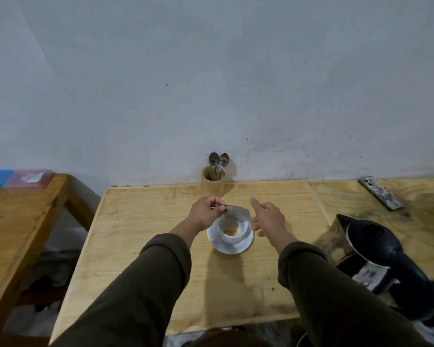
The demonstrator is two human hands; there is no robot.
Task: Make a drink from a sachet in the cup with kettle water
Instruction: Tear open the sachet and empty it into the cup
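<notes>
A white cup [233, 235] stands on a white saucer [229, 246] in the middle of the light wooden table [140, 246]. Orange powder lies at the cup's bottom. My left hand [206, 212] pinches a silvery sachet [237, 214], which is tilted with its end over the cup's rim. My right hand [268, 217] hovers just right of the cup, fingers spread, holding nothing. A steel kettle [376, 256] with a black lid and handle stands at the right.
A wooden holder [212, 182] with several spoons stands at the back against the wall. A phone [381, 196] lies on the right tabletop. A darker wooden bench [18, 221] sits to the left, across a gap.
</notes>
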